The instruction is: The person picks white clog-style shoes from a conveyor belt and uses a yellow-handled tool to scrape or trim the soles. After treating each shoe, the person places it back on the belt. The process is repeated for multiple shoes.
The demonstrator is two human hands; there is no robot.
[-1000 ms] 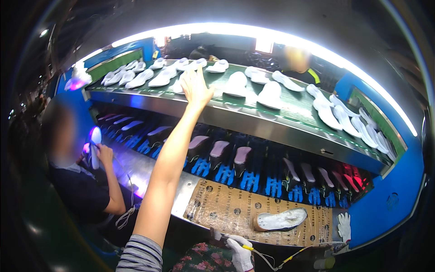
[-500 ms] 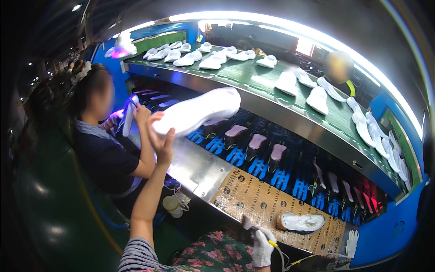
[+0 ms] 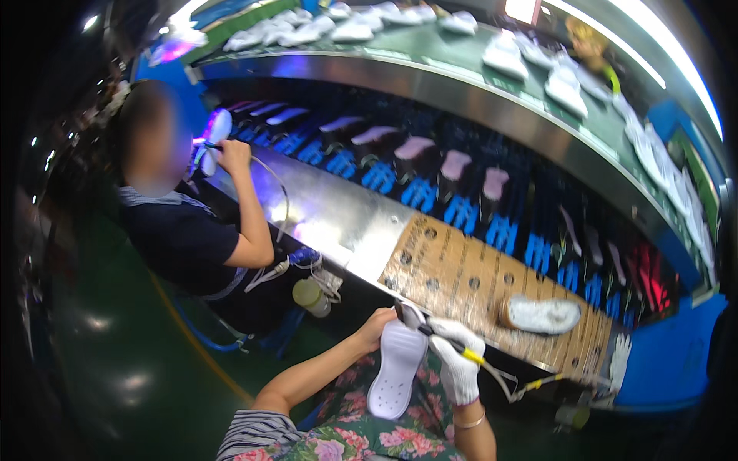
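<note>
1. The left hand [image 3: 376, 329] is bare and grips the top end of a white sole [image 3: 396, 373].
2. The sole hangs over the flowery apron [image 3: 411, 438], below the bench's near edge.
3. The right hand [image 3: 459, 357] wears a white glove and is curled around a dark tool [image 3: 424, 329] with a cord. The tool's tip is at the sole's top end; I cannot tell if they touch.
4. On the bench [image 3: 357, 250], a white shoe piece [image 3: 542, 316] lies near the right end of the cardboard [image 3: 442, 265].
5. A spare glove [image 3: 619, 359] is just past the cardboard's right edge.
6. More soles [image 3: 505, 58] lie on the green belt [image 3: 450, 55].
</note>
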